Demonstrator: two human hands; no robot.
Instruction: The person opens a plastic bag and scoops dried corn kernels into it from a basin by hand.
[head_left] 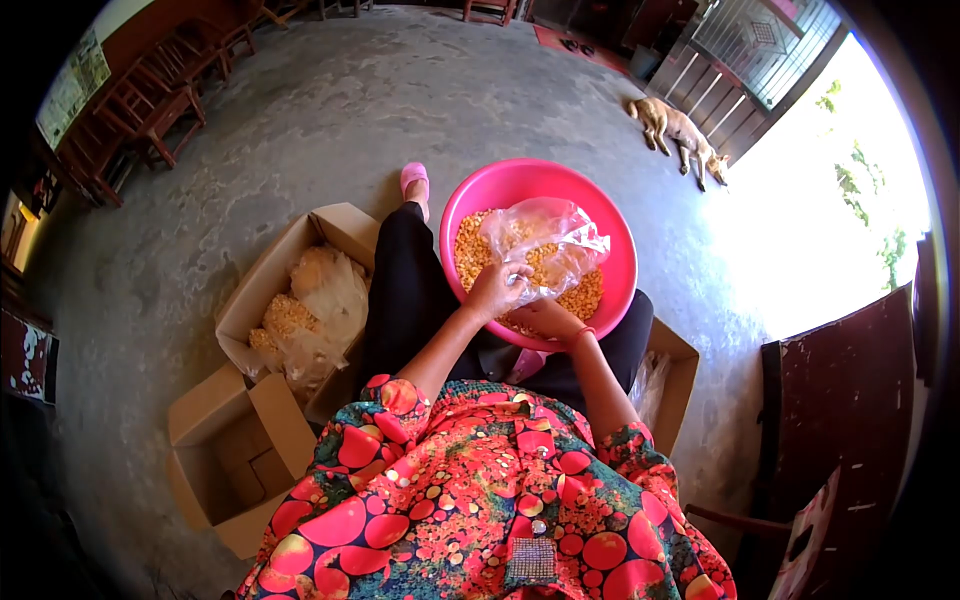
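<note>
Grey floor (330,110) spreads far beyond the pink basin (622,250), where the left hand (497,288) pinches a clear bag (572,256) over kernels (469,245); best kept low (right hand (552,318) half hidden, can't tell its grip).

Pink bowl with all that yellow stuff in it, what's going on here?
A person has the bowl at their lap, with yellow kernels in it. Their left hand pinches a clear bag over the kernels. Their right hand is low in the bowl, its fingertips hidden. On the left, an open box holds more bagged kernels. A dog lies on the floor.
</note>
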